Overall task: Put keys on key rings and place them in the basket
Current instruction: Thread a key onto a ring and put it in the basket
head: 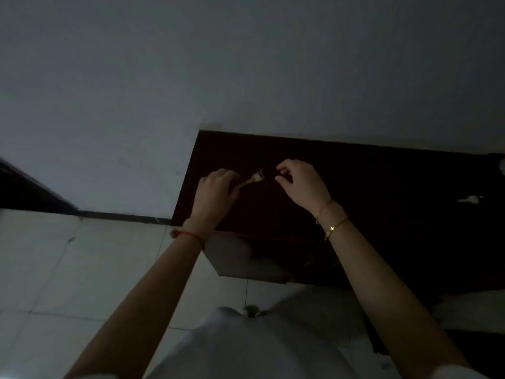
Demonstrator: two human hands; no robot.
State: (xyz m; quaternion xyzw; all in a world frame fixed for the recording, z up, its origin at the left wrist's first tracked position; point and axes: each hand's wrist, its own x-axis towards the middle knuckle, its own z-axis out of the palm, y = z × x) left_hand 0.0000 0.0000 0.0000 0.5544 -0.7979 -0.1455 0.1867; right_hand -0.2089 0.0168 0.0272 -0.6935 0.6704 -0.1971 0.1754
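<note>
The scene is very dim. My left hand (216, 191) is closed around a brass-coloured key (252, 179), whose pale head points right, above a dark table (382, 228). A thin ring seems to sit at the key's head, but it is too dark to be sure. My right hand (302, 181) hovers just right of the key, thumb and forefinger pinched together; whether a small ring is between them I cannot tell. Another pale key (470, 199) lies on the table at the far right. No basket is visible.
A pale wall rises behind the table. White floor tiles (68, 269) spread to the left and below. A small pale object (502, 165) pokes in at the right edge. My light-coloured clothing fills the bottom centre.
</note>
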